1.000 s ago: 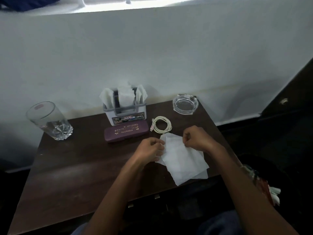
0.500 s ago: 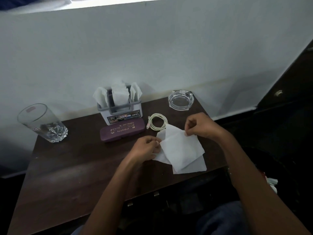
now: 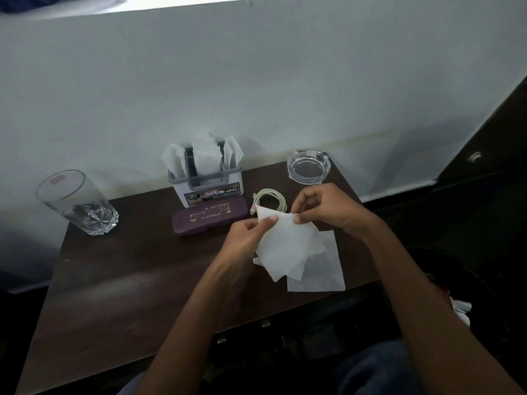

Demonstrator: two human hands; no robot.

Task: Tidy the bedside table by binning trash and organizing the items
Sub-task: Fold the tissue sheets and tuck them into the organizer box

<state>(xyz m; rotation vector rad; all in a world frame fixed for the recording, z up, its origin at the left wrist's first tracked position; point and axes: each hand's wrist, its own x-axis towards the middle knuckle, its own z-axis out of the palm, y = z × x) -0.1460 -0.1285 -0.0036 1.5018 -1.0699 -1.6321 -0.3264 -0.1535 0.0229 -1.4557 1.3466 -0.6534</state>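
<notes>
Both grips, left hand (image 3: 245, 235) and right hand (image 3: 322, 208), pinch the top edge of a thin white paper napkin (image 3: 288, 249) held above the dark wooden desk (image 3: 128, 266) (another sheet (image 3: 325, 270) lies beneath); a coiled pale cable (image 3: 271, 198) sits just behind.

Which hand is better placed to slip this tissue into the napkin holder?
Left, probably. The left hand pinches the tissue on the side nearer the napkin holder, with only the purple case between them. The right hand pinches its other corner farther off, beside the coiled cable.
</notes>
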